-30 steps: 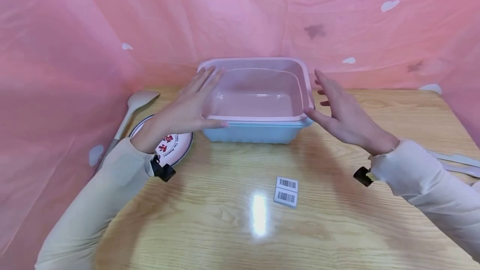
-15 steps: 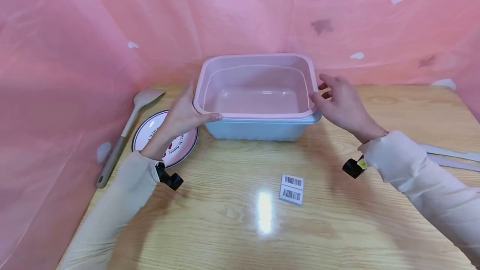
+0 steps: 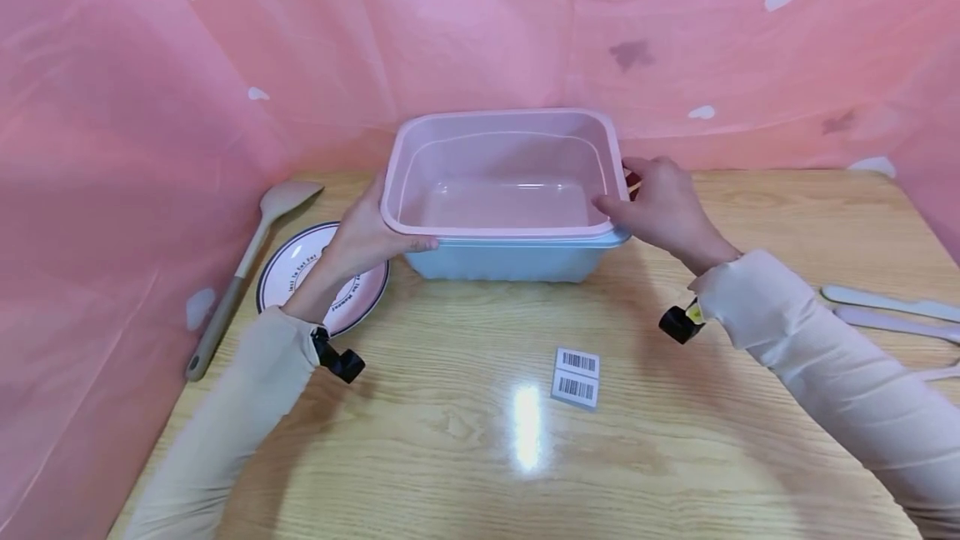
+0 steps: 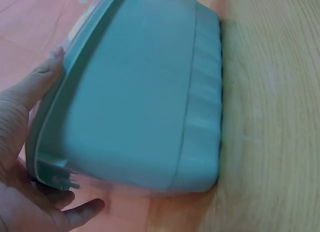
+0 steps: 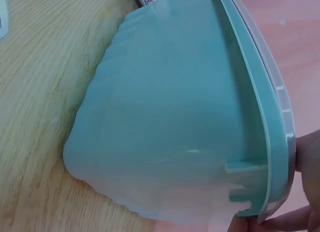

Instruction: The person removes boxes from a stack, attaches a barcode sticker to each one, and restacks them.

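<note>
A translucent pink tub sits nested inside a pale blue tub at the back middle of the wooden table. My left hand grips the stacked rims on the left side, thumb over the front corner. On the right side my right hand holds the rims, fingers curled at the edge. The left wrist view shows the blue tub from the side, with the left hand round its rim. In the right wrist view the blue tub fills the frame and fingertips touch the rim.
A round plate with red print lies left of the tubs, and a long-handled spoon lies beyond it. A barcode label lies on the table in front. Pale utensils lie at the right edge. Pink cloth walls the back and left.
Both hands, held flat beside the tubs a second ago, have closed in and taken hold of the rims on either side.
</note>
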`<state>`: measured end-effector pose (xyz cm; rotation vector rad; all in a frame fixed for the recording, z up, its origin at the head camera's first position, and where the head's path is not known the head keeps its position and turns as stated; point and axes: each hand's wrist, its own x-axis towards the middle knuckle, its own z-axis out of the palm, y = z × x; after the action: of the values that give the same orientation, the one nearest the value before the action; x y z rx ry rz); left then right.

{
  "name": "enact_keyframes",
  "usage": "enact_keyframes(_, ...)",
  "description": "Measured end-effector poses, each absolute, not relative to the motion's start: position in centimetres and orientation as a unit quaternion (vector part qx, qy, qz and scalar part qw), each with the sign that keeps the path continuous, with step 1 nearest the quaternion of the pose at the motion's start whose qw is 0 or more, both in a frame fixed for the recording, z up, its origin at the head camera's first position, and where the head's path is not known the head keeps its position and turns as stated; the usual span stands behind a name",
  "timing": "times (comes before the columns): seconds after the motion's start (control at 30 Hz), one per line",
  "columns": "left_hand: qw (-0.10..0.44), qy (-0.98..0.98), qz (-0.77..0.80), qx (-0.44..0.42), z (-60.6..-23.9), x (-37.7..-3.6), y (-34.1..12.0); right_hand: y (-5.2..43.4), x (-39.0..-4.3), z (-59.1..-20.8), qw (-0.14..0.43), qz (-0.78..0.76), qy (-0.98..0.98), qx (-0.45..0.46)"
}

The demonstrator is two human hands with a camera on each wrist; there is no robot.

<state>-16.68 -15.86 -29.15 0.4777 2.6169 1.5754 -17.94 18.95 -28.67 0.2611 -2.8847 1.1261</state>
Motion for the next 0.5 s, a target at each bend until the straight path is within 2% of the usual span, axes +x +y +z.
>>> enact_keyframes(0.27,-0.013,0.804,0.552,0.22,-30.7,-17.5,-16.0,19.0,-18.3,-28.8,0.044,0.375,-0.923,0.072)
enact_keyframes(0.5,-0.02,0.797,0.557,0.23,-30.9,-17.6,-15.7,19.5,-18.9,-29.3,0.064,0.372,-0.924,0.065)
